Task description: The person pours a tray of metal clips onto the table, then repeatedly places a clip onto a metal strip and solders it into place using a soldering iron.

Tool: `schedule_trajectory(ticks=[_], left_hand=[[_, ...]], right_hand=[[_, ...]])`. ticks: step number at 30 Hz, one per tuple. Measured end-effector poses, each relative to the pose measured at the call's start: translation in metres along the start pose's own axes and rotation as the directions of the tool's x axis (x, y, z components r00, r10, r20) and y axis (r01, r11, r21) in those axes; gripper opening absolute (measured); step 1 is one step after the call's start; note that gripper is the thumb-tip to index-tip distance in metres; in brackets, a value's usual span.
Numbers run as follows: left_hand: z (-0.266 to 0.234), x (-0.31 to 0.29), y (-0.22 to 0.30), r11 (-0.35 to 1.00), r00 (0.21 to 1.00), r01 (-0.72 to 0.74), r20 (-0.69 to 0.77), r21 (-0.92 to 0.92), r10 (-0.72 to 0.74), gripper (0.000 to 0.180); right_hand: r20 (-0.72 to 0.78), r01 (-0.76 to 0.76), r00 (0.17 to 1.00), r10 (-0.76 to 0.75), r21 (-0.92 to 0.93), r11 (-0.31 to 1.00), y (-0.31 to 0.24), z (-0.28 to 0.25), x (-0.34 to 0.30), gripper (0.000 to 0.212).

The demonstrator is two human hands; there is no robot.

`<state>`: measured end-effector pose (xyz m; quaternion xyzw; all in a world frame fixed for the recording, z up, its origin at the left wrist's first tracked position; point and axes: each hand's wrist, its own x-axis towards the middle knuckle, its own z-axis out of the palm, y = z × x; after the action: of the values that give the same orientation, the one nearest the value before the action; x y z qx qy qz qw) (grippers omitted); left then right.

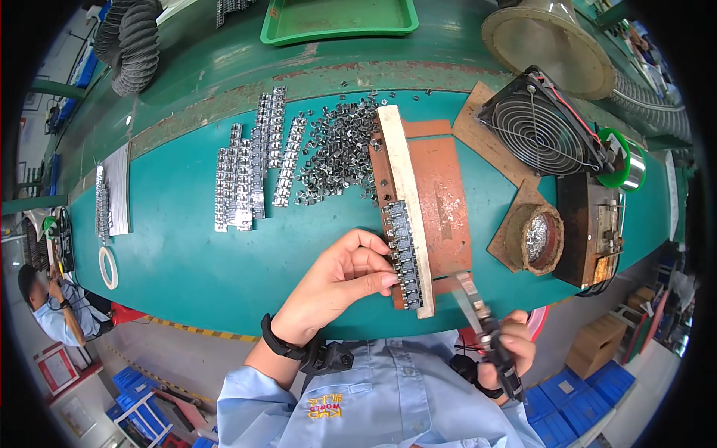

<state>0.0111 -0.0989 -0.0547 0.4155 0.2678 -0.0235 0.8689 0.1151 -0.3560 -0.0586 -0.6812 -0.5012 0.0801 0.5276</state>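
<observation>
Left hand (pixel 340 280) pinches the clip row (pixel 404 254) loaded on the wooden jig (pixel 404 179), right hand (pixel 508 347) clasps a soldering iron (pixel 478 313); loose clips (pixel 340 153) beyond the pinch look unprocessed

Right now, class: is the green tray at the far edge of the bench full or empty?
Empty, as far as shows. The green tray has a bare floor with only faint smudges; its far end is cut off by the picture's edge.

Your table (pixel 194 261) is teal, with worn green paint along its far edge. The small metal parts (pixel 340 153) are shiny silver; the strip (pixel 407 201) carrying them is cream on a rust-brown pad (pixel 444 198). The tray (pixel 336 19) is bright green, the fan (pixel 539 123) black with a silver wire grille, your sleeve (pixel 254 407) light blue.
</observation>
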Motion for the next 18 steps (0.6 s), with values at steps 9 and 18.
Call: schedule_trajectory(ticks=[9,18], left_hand=[[0.002,-0.001,0.001,1.000,1.000,-0.012,0.008,0.011,0.011,0.020],[-0.003,0.001,-0.004,0.999,0.998,-0.054,0.019,-0.003,0.054,0.014]], right_hand=[[-0.547,-0.377,0.819,0.173,-0.286,0.881,0.009,0.016,-0.036,0.035],[-0.484,-0.239,0.817,0.313,0.210,0.948,0.000,0.035,0.005,0.034]])
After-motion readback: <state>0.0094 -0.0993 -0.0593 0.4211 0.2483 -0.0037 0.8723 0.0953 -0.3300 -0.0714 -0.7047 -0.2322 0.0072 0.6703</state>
